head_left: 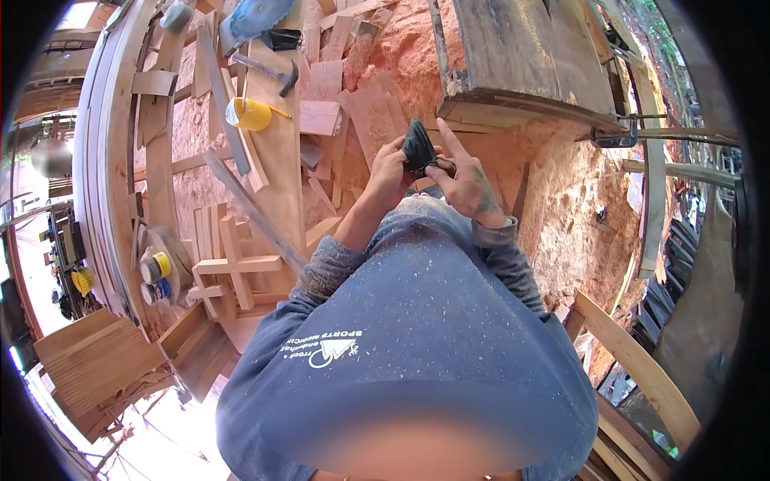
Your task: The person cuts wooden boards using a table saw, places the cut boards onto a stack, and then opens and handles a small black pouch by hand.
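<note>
A small dark green, soft-looking item (418, 146), like folded cloth or a pouch, is held up in front of my chest. My left hand (388, 172) is closed around its left side. My right hand (468, 186) pinches its lower right part, thumb against it, with the index finger stretched out. A small dark part shows between the hands at the item's lower end; I cannot make out what it is. The palms and some fingertips are hidden.
Left of my hands a wooden bench (277, 152) carries a yellow cup (250, 115), a hammer (277, 74) and a blue tool (255, 18). Jointed wooden pieces (234, 264) stand at lower left. A large wooden board structure (533, 56) is at upper right. Offcuts (321, 116) litter the reddish ground.
</note>
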A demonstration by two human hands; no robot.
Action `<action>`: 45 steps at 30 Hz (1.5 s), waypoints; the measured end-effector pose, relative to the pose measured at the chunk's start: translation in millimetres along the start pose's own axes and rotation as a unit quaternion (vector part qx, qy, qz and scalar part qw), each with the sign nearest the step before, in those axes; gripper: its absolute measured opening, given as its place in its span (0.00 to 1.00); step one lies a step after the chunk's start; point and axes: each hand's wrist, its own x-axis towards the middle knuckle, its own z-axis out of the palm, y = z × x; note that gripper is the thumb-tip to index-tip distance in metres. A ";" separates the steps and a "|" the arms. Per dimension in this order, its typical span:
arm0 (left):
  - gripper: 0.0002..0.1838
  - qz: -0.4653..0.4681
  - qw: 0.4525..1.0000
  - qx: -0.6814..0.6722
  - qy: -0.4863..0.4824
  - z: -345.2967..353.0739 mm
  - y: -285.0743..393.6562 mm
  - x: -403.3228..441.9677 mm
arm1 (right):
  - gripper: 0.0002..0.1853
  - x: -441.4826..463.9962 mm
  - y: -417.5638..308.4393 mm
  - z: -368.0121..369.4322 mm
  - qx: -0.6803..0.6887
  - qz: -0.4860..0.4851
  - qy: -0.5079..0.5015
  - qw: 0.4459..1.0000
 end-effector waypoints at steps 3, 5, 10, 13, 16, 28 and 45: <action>0.32 -0.051 0.996 -0.050 0.056 0.5 -0.3 -4.0 | 0.46 1.6 10.2 3.8 -0.006 -0.003 0.003 1.000; 0.40 -0.038 0.996 -0.076 0.016 -1.1 0.8 -6.3 | 0.47 2.1 17.1 5.0 -0.027 -0.009 0.006 1.000; 0.47 0.055 0.996 0.027 -0.070 0.7 -1.1 -15.1 | 0.48 -1.0 31.0 10.9 -0.073 -0.029 0.037 0.996; 0.26 0.125 0.981 0.142 -0.040 5.5 -2.4 -11.1 | 0.48 -1.7 33.6 9.9 -0.089 0.006 0.050 0.995; 0.13 0.140 0.942 0.306 -0.008 1.2 -0.1 -9.8 | 0.48 -0.8 41.1 8.6 -0.082 -0.014 0.055 0.995; 0.09 0.206 0.928 0.311 -0.013 17.1 0.3 -12.8 | 0.48 9.4 37.9 5.6 -0.095 -0.010 0.086 0.992; 0.26 0.409 0.738 0.532 0.064 29.5 -13.0 -33.6 | 0.43 27.6 77.0 18.8 0.274 0.068 0.152 0.947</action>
